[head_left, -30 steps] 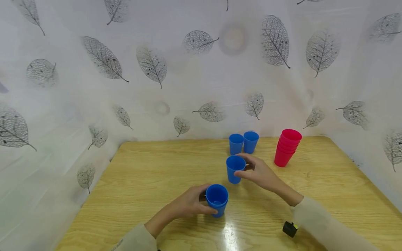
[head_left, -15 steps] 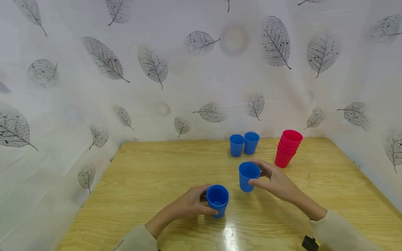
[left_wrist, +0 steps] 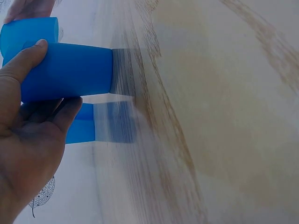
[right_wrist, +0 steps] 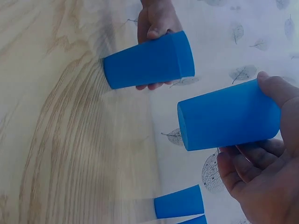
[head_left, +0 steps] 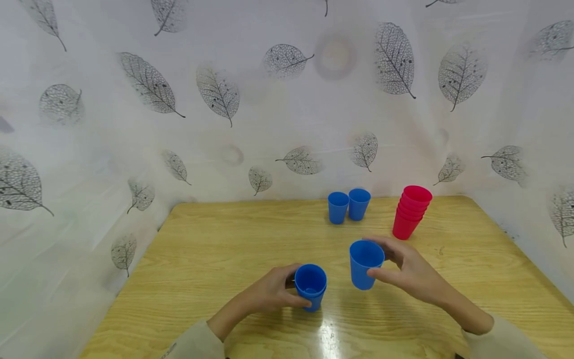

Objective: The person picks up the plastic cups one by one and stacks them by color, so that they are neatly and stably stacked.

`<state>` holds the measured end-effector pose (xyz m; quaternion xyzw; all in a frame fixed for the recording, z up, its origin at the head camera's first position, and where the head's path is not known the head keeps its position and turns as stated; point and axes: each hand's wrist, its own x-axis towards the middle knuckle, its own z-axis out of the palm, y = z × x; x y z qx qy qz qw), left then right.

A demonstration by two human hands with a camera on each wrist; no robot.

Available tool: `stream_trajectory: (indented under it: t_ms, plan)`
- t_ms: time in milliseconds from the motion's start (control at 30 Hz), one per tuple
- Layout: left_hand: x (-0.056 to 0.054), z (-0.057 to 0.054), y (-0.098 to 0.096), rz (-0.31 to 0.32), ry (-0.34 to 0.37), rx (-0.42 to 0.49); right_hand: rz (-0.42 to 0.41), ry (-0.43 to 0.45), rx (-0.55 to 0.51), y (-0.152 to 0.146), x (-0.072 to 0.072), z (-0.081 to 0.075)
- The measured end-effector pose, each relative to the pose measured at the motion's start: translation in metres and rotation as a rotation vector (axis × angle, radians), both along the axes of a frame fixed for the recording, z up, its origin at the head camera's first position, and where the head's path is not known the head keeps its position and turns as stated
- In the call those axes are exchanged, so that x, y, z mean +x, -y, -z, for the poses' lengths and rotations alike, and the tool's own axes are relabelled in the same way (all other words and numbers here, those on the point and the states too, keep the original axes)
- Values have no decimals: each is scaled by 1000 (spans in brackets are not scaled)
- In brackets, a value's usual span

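Blue cup [head_left: 362, 265], aloft, we saw pinched by right hand [head_left: 409, 269]; at the cup's eight o'clock, left hand [head_left: 271, 290] gripped nested blue cups [head_left: 311, 284].

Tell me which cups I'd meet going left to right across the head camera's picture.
Nested blue cups in the left hand, rear left blue cup, blue cup in the right hand, stack of red cups.

Nested cups [head_left: 312, 297]: on table [head_left: 233, 239], in left hand [head_left: 274, 290]
Lone cup [head_left: 362, 271]: above table, right of nested cups, in right hand [head_left: 407, 271]
Pair [head_left: 338, 210]: behind both, side by side
Stack [head_left: 409, 215]: right of pair
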<state>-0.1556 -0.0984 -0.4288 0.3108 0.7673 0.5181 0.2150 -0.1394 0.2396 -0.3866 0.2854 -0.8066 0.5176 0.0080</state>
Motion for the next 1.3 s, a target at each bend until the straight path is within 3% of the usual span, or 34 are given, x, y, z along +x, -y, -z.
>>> stream_trajectory:
  t_ms: [233,500,1300]
  plan:
    - [1,0,0,-4,6,3,-27,22,-1,9,13,-12]
    - [1,1,0,-2,6,8,-61,0,-19,21,15,-20]
    - [1,1,0,-16,11,-13,-41,-49,-33,57,-12,-35]
